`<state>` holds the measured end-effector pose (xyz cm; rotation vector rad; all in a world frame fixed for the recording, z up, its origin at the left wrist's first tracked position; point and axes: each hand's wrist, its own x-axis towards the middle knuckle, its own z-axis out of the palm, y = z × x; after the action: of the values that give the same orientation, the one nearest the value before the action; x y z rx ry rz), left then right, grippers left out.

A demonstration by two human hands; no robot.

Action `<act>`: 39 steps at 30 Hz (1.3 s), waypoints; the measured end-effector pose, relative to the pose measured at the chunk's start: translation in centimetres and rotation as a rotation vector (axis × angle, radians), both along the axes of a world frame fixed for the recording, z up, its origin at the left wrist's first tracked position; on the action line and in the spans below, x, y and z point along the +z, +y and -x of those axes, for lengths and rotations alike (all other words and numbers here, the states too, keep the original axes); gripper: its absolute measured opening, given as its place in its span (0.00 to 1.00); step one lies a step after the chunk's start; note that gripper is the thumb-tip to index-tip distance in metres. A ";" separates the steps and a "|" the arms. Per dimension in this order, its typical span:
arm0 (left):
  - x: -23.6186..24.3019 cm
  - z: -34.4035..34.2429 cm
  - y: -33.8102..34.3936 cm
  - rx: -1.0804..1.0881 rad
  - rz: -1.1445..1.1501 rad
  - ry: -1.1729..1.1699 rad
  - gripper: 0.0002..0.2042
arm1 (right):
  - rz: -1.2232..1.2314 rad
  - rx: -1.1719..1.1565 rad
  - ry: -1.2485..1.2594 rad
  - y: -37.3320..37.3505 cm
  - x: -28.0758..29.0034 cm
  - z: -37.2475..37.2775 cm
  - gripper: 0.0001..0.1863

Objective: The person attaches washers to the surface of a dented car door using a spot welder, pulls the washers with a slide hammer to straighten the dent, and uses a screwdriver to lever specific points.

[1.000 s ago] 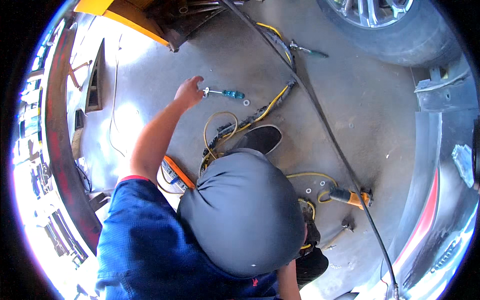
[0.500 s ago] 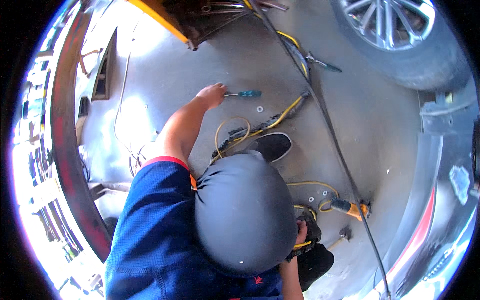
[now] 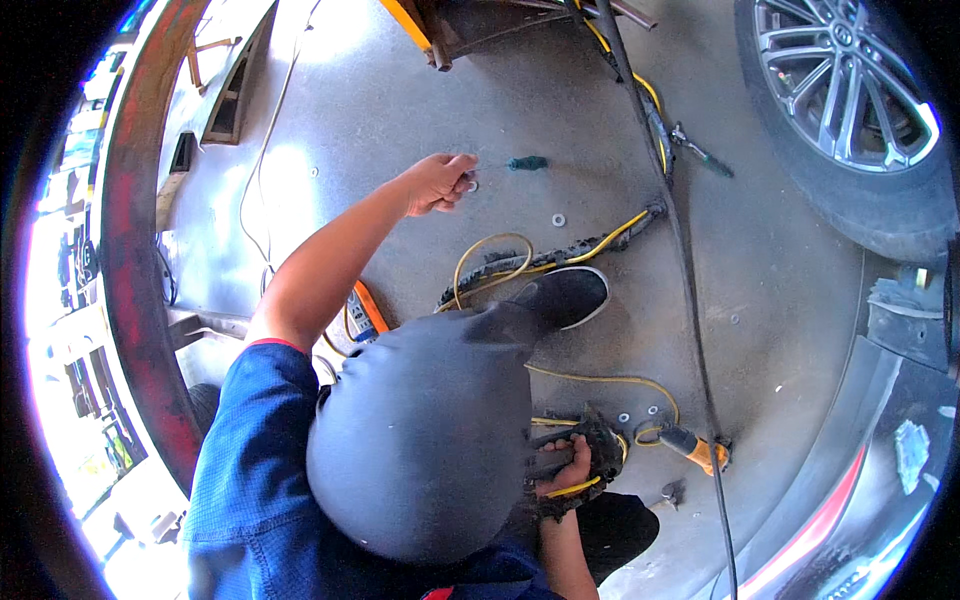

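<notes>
1. The left hand [image 3: 437, 183] reaches far out over the concrete floor [image 3: 420, 90], fingers curled together around the metal end of a screwdriver [image 3: 505, 165].
2. The screwdriver lies nearly level, its teal handle pointing right, away from the hand.
3. A small washer [image 3: 558, 220] sits on the floor just right of and below that hand, apart from it.
4. The right hand [image 3: 568, 470] is low near the body, closed on a bundle of dark sleeved yellow cable [image 3: 600, 455].
5. More yellow cable loops across the floor between the hands, past a black shoe [image 3: 565, 296].
6. An orange-handled tool [image 3: 695, 447] lies right of the bundle, near two more washers.
7. A car wheel [image 3: 850, 110] stands at upper right, well away from both hands.
</notes>
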<state>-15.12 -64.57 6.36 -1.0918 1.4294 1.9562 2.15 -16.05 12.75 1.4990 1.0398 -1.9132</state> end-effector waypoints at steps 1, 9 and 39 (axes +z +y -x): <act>-0.2 0.1 -0.1 -0.005 -0.002 -0.002 0.14 | -0.002 -0.005 -0.002 -0.1 0.0 0.0 0.09; -0.9 0.2 -3.6 0.196 0.502 -0.200 0.13 | -0.025 0.010 -0.013 -0.5 -0.5 -0.4 0.11; -7.7 -3.0 -0.5 -0.676 1.066 0.402 0.13 | -0.072 -0.095 0.052 -0.3 0.0 -0.6 0.09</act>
<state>-12.15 -65.04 -1.30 -0.3977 2.7351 0.8903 2.75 -16.33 12.70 1.5717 1.0882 -2.0095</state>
